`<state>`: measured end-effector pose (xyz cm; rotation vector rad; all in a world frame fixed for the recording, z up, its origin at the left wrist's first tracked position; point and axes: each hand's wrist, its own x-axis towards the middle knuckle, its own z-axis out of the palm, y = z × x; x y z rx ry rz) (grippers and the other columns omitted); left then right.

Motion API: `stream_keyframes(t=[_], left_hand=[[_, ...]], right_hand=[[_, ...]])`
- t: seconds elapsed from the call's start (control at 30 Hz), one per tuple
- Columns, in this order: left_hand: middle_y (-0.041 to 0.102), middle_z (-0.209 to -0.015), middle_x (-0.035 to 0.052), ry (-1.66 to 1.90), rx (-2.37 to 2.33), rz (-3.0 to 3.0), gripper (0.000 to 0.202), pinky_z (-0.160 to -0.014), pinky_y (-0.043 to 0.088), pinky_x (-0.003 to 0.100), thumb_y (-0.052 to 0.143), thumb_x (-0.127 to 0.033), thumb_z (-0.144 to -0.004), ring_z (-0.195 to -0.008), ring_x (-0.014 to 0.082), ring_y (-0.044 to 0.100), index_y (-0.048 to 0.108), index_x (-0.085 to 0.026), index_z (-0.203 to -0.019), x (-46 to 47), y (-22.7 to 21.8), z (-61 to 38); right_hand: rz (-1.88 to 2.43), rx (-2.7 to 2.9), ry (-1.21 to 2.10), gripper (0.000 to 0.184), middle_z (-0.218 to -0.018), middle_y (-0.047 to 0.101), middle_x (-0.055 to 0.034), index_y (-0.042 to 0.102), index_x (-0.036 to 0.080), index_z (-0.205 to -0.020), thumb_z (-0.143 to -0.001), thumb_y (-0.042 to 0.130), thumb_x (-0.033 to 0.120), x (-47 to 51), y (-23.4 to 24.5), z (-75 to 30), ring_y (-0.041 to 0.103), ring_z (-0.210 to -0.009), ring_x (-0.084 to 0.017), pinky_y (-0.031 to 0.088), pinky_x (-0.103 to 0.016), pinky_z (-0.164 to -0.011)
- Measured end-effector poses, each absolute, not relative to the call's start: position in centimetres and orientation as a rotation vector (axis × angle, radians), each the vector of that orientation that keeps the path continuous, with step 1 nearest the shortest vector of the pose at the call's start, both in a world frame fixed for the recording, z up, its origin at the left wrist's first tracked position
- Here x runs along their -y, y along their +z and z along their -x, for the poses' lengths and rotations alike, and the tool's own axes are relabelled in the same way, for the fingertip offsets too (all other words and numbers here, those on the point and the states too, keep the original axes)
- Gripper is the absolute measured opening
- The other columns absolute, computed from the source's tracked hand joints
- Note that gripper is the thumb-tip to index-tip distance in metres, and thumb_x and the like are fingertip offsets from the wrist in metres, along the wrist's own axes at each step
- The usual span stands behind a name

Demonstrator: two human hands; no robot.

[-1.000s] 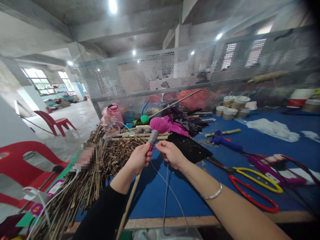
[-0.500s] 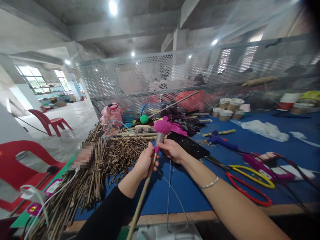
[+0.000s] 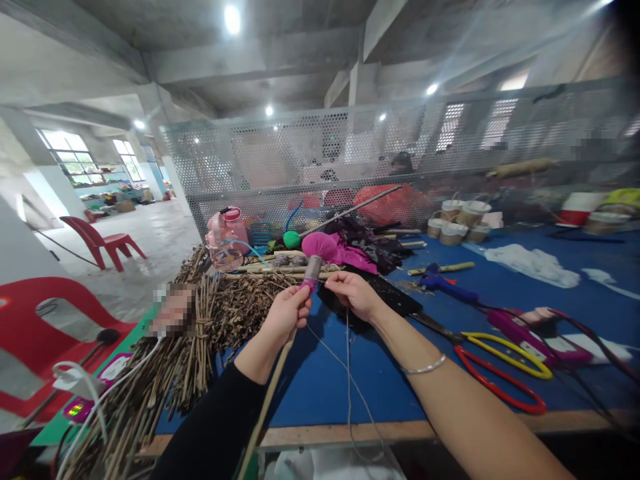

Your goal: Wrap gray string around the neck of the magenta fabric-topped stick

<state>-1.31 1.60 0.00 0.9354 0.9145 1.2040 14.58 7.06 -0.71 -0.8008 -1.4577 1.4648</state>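
Note:
My left hand (image 3: 286, 315) is closed round a thin wooden stick (image 3: 265, 407) that carries a pink tuft (image 3: 317, 245) above a grey wrapped neck (image 3: 313, 268). My right hand (image 3: 354, 293) pinches a grey thread (image 3: 350, 373) right beside that neck, and the thread trails down over the table's front edge. Both hands hover over the blue table top (image 3: 325, 387), close together.
A heap of dry brown stalks (image 3: 200, 333) lies to the left. Red and yellow scissors (image 3: 500, 373), a blue glue gun (image 3: 445, 283), a black cloth (image 3: 385, 293), paper cups (image 3: 460, 223) and a pink jug (image 3: 227, 230) stand around. A perforated metal screen (image 3: 350, 160) rises behind; red chairs (image 3: 45, 333) sit at left.
Both hands shifted slightly with the stick; the pink tuft tilted away and lower, and my right hand moved a little to the right with the thread.

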Motion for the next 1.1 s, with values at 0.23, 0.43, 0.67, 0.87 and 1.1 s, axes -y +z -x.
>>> stream_keyframes(t=[0.23, 0.43, 0.67, 0.87, 1.1], left_hand=[[0.047, -0.06, -0.0049, 1.155, -0.652, -0.694, 0.02, -0.028, 0.013, 0.008, 0.061, -0.028, -0.076, -0.034, -0.0022, 0.025, 0.047, -0.014, -0.079, -1.5, 0.4, 1.5], [0.044, -0.059, -0.0037, 0.959, -0.503, -0.446, 0.02, -0.026, 0.012, 0.007, 0.041, -0.024, -0.089, -0.032, -0.0031, 0.024, 0.052, -0.01, -0.08, -0.9, 1.0, 1.4], [0.058, -0.063, 0.0039, 0.935, -0.894, -0.698, 0.028, -0.033, 0.035, 0.014, 0.042, -0.037, -0.087, -0.038, 0.0051, 0.046, 0.053, -0.011, -0.084, -1.5, -0.4, 0.5], [0.059, -0.076, 0.0017, 1.22, -1.165, -1.026, 0.029, -0.046, 0.043, 0.021, 0.054, -0.042, -0.079, -0.051, 0.0092, 0.055, 0.049, -0.017, -0.092, -1.3, -0.5, 0.2], [0.057, -0.067, 0.0005, 1.384, -1.406, -1.507, 0.017, -0.06, 0.04, 0.02, 0.055, -0.032, -0.077, -0.062, 0.0108, 0.051, 0.057, -0.015, -0.078, -2.5, -2.0, 2.2]], right_hand=[[0.748, 1.343, 1.609, 0.031, -0.041, 0.027, 0.0113, 0.046, 0.018, -0.065, -0.062, 0.071, 0.037, -6.1, 0.0, -14.1, 0.016, -0.034, -0.003, 0.007, -0.019, -0.033], [0.573, 1.334, 1.79, 0.034, -0.05, 0.041, 0.0094, 0.05, 0.018, -0.083, -0.062, 0.072, 0.035, -6.5, -0.4, -14.1, 0.014, -0.036, -0.002, 0.007, -0.016, -0.032], [0.687, 1.358, 1.815, 0.035, -0.043, 0.038, 0.0094, 0.051, 0.014, -0.073, -0.062, 0.072, 0.04, -6.8, -1.2, -13.6, 0.015, -0.034, -0.001, 0.007, -0.017, -0.031], [0.829, 1.409, 1.703, 0.037, -0.04, 0.026, 0.0122, 0.044, 0.017, -0.067, -0.062, 0.07, 0.043, -6.5, -1.4, -13.1, 0.013, -0.034, -0.002, 0.008, -0.018, -0.031], [0.852, 1.419, 1.725, 0.036, -0.04, 0.024, 0.0124, 0.042, 0.019, -0.067, -0.063, 0.069, 0.043, -6.2, -1.5, -13.1, 0.013, -0.033, -0.003, 0.007, -0.019, -0.032]])
